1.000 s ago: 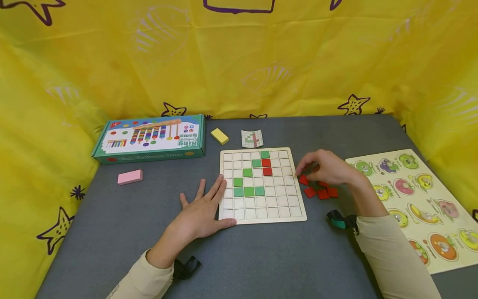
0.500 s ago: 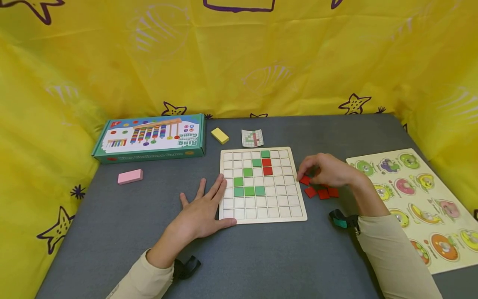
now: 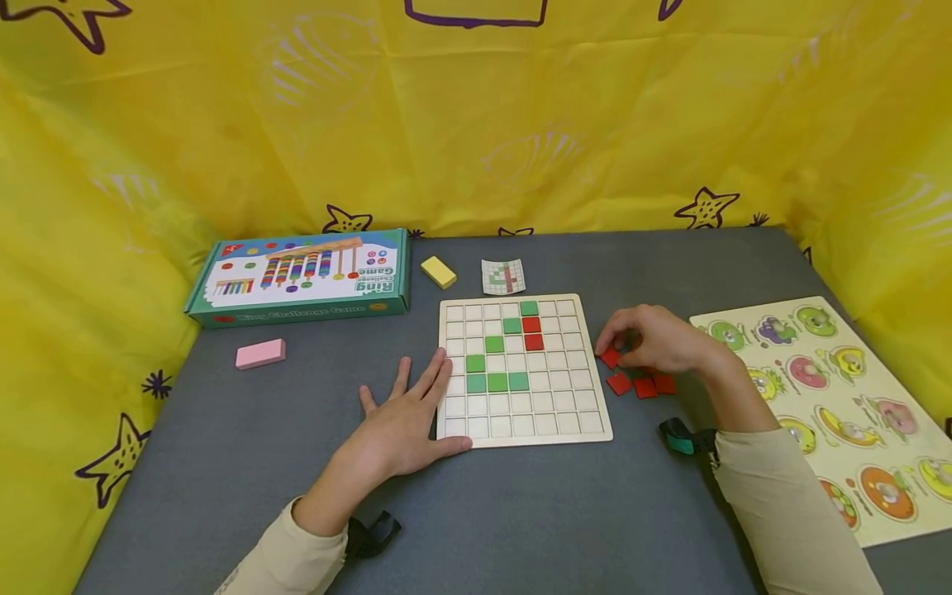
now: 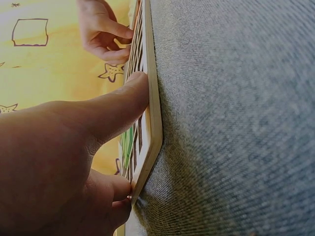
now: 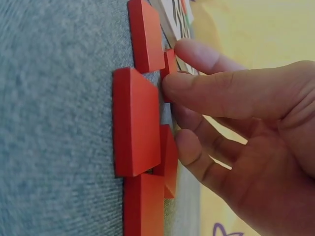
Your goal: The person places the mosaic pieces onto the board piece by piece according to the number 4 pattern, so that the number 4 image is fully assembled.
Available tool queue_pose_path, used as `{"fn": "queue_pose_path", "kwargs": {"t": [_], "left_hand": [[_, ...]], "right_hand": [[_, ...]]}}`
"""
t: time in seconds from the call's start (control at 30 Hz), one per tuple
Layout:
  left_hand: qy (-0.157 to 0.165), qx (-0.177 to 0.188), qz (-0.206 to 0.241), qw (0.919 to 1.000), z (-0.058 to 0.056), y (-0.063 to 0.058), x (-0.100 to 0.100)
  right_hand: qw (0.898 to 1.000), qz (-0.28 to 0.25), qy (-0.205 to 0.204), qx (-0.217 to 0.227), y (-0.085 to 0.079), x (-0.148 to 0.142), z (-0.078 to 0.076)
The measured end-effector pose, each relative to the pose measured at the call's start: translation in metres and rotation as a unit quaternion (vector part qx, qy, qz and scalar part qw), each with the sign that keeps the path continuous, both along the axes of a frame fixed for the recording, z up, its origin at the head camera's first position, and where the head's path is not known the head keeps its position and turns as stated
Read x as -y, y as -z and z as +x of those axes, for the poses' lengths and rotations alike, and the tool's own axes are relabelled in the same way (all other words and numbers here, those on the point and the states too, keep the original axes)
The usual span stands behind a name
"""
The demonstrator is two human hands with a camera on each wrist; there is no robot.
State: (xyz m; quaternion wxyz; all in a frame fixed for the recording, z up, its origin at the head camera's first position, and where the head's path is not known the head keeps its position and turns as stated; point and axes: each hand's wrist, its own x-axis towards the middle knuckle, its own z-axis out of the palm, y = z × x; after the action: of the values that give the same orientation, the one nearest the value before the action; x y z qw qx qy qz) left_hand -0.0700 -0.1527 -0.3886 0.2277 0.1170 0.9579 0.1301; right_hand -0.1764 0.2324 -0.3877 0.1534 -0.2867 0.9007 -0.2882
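Observation:
A wooden grid board [image 3: 545, 402] lies flat, with several green tiles [image 3: 496, 382] and two red tiles set in its squares. My left hand [image 3: 397, 430] rests spread at the board's near-left corner, thumb on the front edge and fingertips on the left edge. Just past the right edge, my right hand [image 3: 658, 339] pinches a red tile [image 5: 169, 66] between thumb and index finger. Several other red tiles [image 5: 140, 123] lie below and beside that hand on the grey table, partly hidden by it in the head view.
A small pattern card [image 3: 502, 277] and a yellow block [image 3: 438, 272] lie behind the board. At the left are a ring game box [image 3: 297, 277] and a pink block [image 3: 260, 354]. A fruit picture board [image 3: 833, 413] lies under the right forearm's side. Yellow cloth [image 3: 476, 124] hangs around the table.
My right hand has shifted slightly right and closed its fingertips on a red tile at the pile's left side. The left hand and the board stay in place.

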Motion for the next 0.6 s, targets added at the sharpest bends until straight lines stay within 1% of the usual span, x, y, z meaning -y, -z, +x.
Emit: {"fn": "queue_pose_path", "kwargs": {"t": [0.23,0.6], "left_hand": [[-0.002,0.0,0.0,1.0,0.0006,0.0,0.0005],[-0.002,-0.002,0.003,1.0,-0.0001,0.0003,0.0]], "right_hand": [[0.999,0.017,0.032,-0.011,-0.0001,0.0004,0.0008],[0.998,0.032,0.056,-0.018,-0.0005,0.0004,0.0007]]}}
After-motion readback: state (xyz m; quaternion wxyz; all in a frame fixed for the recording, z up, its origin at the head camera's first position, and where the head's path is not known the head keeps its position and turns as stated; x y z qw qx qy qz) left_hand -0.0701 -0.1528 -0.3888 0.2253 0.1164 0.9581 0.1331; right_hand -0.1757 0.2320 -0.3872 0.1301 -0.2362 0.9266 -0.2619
